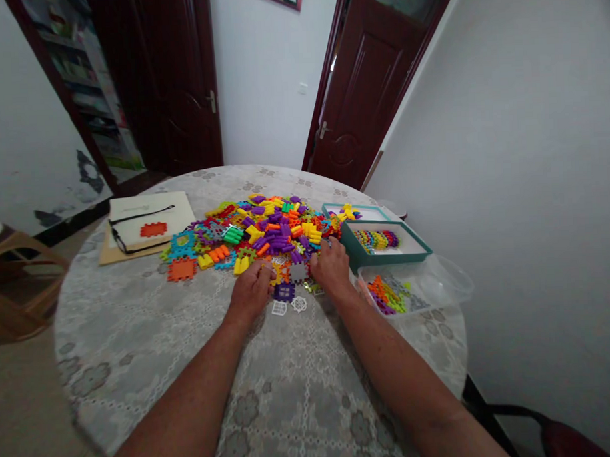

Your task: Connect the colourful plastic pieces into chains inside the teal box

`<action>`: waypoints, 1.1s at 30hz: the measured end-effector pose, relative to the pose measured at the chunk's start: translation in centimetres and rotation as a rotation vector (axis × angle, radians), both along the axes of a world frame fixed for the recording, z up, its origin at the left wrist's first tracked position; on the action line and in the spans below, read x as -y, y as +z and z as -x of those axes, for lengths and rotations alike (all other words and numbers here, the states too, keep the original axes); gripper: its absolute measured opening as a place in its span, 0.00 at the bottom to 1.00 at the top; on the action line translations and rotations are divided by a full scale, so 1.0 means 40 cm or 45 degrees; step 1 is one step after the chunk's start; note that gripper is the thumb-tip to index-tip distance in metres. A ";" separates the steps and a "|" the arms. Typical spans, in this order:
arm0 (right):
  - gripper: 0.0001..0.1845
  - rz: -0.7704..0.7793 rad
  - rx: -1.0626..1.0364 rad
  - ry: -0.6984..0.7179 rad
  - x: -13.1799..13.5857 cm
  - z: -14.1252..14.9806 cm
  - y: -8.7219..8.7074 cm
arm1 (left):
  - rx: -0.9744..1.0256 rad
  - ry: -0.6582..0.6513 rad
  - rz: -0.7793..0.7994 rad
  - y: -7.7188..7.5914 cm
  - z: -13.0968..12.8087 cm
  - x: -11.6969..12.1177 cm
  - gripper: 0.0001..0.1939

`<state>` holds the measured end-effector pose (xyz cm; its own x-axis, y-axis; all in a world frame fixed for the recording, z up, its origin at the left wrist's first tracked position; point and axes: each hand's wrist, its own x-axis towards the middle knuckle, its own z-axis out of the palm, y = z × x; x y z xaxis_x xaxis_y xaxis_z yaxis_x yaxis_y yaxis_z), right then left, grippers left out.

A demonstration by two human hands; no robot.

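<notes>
A heap of colourful plastic building pieces (280, 236) lies on the round table. My left hand (252, 290) is at its near edge, fingers curled and pressed together beside a yellow-orange square piece (276, 275); whatever is in them is hidden. On the heap's right side, my right hand (331, 266) is closed with bent fingertips among the pieces, and what it grips cannot be made out. Between the hands sits a grey square piece (298, 273). Closer to me are a purple window-like piece (284, 293) and a white round lattice piece (299, 304).
Right of the heap stand a green-edged box (386, 257) holding a beaded coil (378, 240) and a clear plastic tray (428, 304) with small connectors (387, 293). At left, a black strap (135, 250) and a red piece (153, 229) lie on a cream board (184, 209).
</notes>
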<state>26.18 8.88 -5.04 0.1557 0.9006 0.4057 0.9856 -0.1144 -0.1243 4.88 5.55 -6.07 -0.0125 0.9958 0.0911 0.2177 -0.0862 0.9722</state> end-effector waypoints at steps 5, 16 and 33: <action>0.30 0.144 -0.111 -0.190 -0.022 -0.026 -0.022 | 0.000 -0.002 0.010 -0.004 0.001 -0.002 0.22; 0.15 0.090 -0.488 0.286 0.035 0.027 -0.021 | -0.442 -0.107 -0.256 -0.006 0.000 0.002 0.18; 0.33 0.159 -0.194 0.628 0.319 -0.060 -0.059 | -0.585 -0.088 -0.265 0.008 -0.006 0.020 0.18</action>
<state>28.59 -3.87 -7.41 -0.2496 0.9219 0.2965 0.8981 0.3349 -0.2852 5.10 4.75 -5.76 0.1409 0.9530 0.2682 0.6054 -0.2973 0.7383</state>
